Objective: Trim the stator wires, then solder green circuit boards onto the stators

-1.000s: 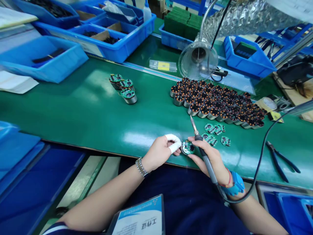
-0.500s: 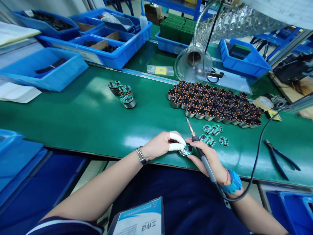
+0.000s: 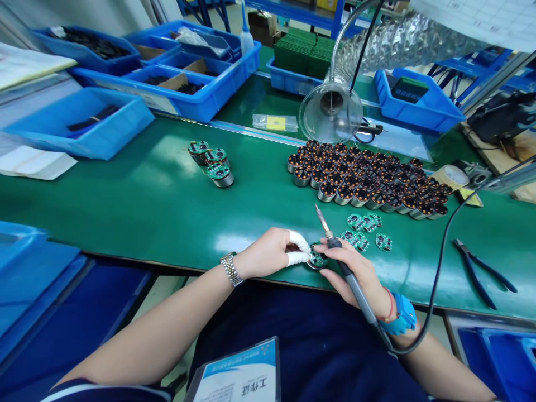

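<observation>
A round green circuit board sits on a metal motor part close to the bench's front edge. My left hand, with white covers on thumb and forefinger, pinches at the board's left edge; whether a wire lies between the fingertips is hidden. In my right hand rests a soldering iron, its tip pointing up and away to the left. The right thumb and fingertips also touch the board from its right side. Several loose circuit boards lie just beyond the right hand.
Rows of copper-wound motor stators stand behind the loose boards. Three board-topped motors are at left. Cutters lie at right, near the iron's cable. A clear fume hood hangs above; blue bins line the back.
My left hand has shifted slightly left, its fingertips drawn from over the board to its left edge. The soldering iron's tip has swung a little left.
</observation>
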### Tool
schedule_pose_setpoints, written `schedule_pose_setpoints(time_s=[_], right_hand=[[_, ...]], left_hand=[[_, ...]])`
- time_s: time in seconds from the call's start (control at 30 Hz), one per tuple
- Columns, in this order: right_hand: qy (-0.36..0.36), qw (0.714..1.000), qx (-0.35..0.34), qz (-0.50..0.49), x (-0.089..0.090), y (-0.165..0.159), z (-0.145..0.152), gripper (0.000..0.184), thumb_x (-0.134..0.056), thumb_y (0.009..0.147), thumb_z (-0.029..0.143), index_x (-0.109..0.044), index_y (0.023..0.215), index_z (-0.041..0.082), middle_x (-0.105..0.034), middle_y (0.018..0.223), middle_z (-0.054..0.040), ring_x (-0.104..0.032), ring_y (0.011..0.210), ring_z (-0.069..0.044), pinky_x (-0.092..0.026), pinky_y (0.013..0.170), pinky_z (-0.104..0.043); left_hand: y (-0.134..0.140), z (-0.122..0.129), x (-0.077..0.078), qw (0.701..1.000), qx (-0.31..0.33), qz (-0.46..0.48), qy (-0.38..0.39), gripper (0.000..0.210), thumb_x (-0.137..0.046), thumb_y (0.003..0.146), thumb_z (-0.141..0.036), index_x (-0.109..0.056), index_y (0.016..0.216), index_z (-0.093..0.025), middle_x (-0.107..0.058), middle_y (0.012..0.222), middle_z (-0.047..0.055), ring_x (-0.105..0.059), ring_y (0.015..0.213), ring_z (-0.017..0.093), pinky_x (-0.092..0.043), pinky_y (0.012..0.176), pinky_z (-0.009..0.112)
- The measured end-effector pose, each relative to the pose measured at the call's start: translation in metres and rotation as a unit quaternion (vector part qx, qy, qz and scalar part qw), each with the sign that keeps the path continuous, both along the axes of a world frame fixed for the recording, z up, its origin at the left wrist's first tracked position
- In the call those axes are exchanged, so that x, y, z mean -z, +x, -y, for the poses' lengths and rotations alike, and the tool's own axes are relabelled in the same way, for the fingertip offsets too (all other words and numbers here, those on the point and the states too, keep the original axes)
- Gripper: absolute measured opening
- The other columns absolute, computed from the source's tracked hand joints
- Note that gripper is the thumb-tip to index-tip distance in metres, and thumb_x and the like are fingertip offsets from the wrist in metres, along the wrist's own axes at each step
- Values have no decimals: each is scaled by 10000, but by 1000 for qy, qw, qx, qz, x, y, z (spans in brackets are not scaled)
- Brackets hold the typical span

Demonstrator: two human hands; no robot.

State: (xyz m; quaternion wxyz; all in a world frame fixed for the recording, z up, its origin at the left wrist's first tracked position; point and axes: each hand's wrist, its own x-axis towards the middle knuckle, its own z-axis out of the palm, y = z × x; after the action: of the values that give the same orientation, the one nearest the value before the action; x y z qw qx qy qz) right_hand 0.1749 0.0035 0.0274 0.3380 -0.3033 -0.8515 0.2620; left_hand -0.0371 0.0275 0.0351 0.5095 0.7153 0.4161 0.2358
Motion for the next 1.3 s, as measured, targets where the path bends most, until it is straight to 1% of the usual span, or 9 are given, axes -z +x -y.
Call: schedule_pose_setpoints(time_s=[0.1, 0.23, 0.33, 0.43, 0.53, 0.6, 0.77, 0.93, 1.3], right_hand=[[35, 999, -2, 19, 0, -3, 1, 379, -547, 782, 116, -475, 1143, 204, -637, 1022, -87, -524, 1109, -202, -448, 935, -396], [46, 998, 5, 38, -1, -6, 2, 334, -541, 787, 120, -513, 1112, 191, -640, 968, -87, -549, 1054, -198, -466, 903, -384], [47, 998, 31, 8, -8, -5, 4, 312, -549, 777, 99, -537, 1076, 190, -644, 940, -78, -547, 1042, -198, -461, 898, -379], [35, 998, 57, -14, -17, 0, 6, 301, -548, 767, 73, -567, 1043, 192, -647, 854, -62, -575, 922, -192, -487, 803, -356], [46, 998, 45, -28, -26, 7, 9, 391, -571, 745, 83, -552, 1119, 195, -615, 740, -41, -560, 757, -179, -487, 671, -340], [53, 997, 42, -32, -31, 11, 11, 423, -586, 729, 94, -553, 1139, 191, -592, 724, -41, -536, 709, -173, -473, 638, -344], [30, 998, 32, -35, -40, 16, 17, 335, -549, 715, 70, -617, 1028, 171, -557, 645, -34, -487, 630, -156, -441, 604, -346], [11, 999, 17, -29, -38, 15, 20, 314, -545, 706, 62, -628, 995, 152, -539, 616, -29, -470, 609, -150, -426, 591, -338], [13, 1000, 9, -23, -40, 13, 19, 319, -544, 707, 60, -626, 1002, 150, -517, 604, -22, -466, 612, -149, -425, 588, -328]], left_hand=[[-1, -1, 4, 1000, -7, 11, -17, 141, -577, 744, -255, -702, 780, -201, -715, 774, 19, -645, 726, 170, -476, 695, 254], [-2, 0, 8, 998, -17, 38, -41, 133, -578, 744, -254, -688, 785, -190, -711, 798, 29, -644, 746, 167, -482, 717, 258], [-1, 4, 11, 999, -26, 39, -19, 124, -567, 746, -236, -671, 775, -175, -699, 786, 37, -636, 729, 156, -484, 699, 247], [0, 8, 12, 999, -38, 15, 18, 111, -560, 745, -220, -658, 761, -169, -686, 763, 37, -626, 696, 150, -483, 672, 243], [1, 10, 12, 998, -50, -5, 42, 110, -555, 746, -211, -654, 771, -168, -687, 779, 40, -627, 703, 152, -481, 681, 250], [1, 11, 11, 997, -56, -15, 48, 112, -554, 744, -204, -653, 781, -166, -690, 791, 44, -629, 716, 156, -481, 691, 253], [2, 11, 10, 996, -61, -24, 59, 101, -554, 738, -194, -649, 755, -167, -688, 762, 31, -629, 691, 145, -480, 670, 239], [2, 11, 11, 996, -61, -25, 65, 113, -550, 736, -184, -654, 773, -162, -690, 765, 23, -629, 682, 134, -482, 661, 234], [4, 11, 10, 996, -73, -24, 41, 122, -552, 717, -182, -662, 761, -152, -695, 758, 38, -642, 689, 149, -495, 662, 246]])
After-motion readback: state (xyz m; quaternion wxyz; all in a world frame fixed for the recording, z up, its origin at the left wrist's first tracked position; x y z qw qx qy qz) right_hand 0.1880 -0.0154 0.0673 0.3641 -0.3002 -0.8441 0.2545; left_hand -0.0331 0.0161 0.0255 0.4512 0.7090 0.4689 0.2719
